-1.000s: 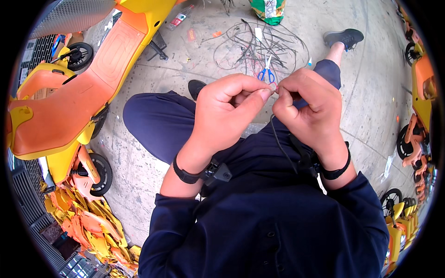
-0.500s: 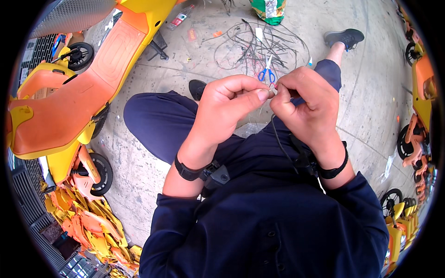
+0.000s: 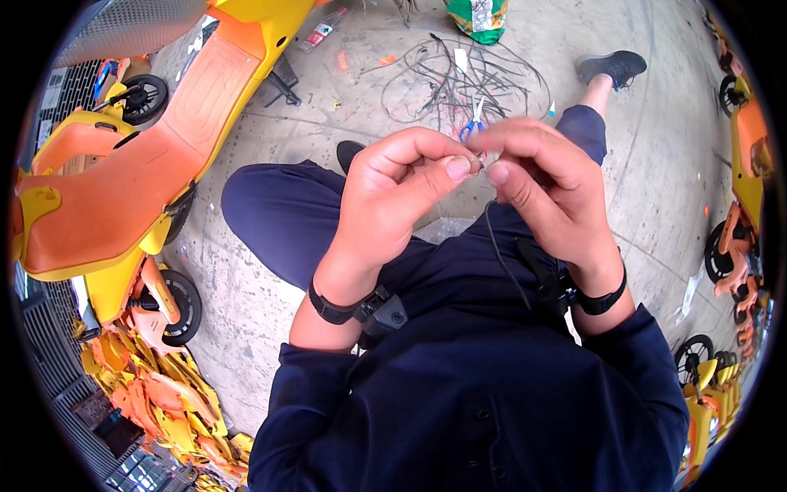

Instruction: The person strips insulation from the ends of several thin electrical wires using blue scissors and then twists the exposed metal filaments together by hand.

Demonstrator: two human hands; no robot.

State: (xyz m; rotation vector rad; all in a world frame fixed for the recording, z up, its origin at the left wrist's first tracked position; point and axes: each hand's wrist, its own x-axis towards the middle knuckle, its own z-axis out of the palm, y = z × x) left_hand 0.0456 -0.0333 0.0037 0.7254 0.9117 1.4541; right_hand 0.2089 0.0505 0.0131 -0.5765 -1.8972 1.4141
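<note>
In front of my lap, my left hand (image 3: 406, 184) pinches thin wire ends (image 3: 480, 164) between thumb and forefinger; a bit of red shows beside them. My right hand (image 3: 549, 180) is close by on the right, its thumb by the wires and its forefinger smeared by motion above them. Whether its curled fingers hold anything is hidden. A black cable (image 3: 502, 258) runs from beneath the right hand down to my lap. Just beyond the hands, blue-handled scissors (image 3: 470, 129) lie on the floor, partly covered by the fingers.
A tangle of black cables (image 3: 447, 78) lies on the concrete floor ahead, near a green bag (image 3: 484, 20) and a plastic bottle (image 3: 322, 31). At left stands a large orange and yellow scooter body (image 3: 123, 201), with piled yellow and orange panels (image 3: 160, 394) below. More scooters (image 3: 746, 148) line the right.
My right thumb and forefinger have parted from their pinch, and the forefinger has lifted over the wires. The right hand has shifted slightly right; my left hand keeps its pinch.
</note>
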